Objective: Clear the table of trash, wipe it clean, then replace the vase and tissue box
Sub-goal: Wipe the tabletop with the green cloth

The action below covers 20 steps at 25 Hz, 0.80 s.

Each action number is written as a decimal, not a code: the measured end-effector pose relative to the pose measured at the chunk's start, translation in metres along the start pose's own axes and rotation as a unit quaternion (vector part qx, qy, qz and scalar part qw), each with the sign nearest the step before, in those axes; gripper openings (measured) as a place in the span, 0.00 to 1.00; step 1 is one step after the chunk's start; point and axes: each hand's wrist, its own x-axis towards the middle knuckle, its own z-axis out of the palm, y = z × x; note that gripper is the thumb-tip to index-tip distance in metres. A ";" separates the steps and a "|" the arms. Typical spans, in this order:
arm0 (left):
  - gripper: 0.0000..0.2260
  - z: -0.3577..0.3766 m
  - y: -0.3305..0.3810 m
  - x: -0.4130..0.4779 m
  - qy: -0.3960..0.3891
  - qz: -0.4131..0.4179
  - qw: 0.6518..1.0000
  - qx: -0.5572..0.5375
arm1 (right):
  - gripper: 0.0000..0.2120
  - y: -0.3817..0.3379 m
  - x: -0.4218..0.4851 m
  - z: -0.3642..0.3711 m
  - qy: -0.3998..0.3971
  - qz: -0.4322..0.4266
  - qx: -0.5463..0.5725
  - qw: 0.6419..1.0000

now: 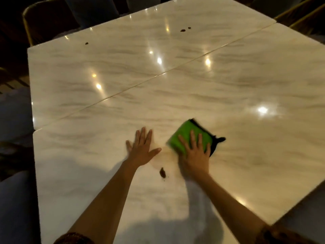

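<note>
A dining room: joined marble tables (175,95) ringed by gold-framed chairs (44,20).

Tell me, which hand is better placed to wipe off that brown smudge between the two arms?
Probably the right hand: it presses the green cloth flat on the table, and the brown smudge lies just beside its wrist. The left hand rests flat, with no cloth.

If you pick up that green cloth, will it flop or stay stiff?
Probably flop: the cloth lies flat under the right hand, with a dark corner sticking out limply. It likely slides easily, since the table looks glossy. Probably light too, being thin.
</note>
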 end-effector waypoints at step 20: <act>0.43 0.001 -0.003 0.004 -0.008 -0.020 0.999 -0.047 | 0.28 -0.022 0.008 -0.006 -0.072 -0.137 -0.031 0.987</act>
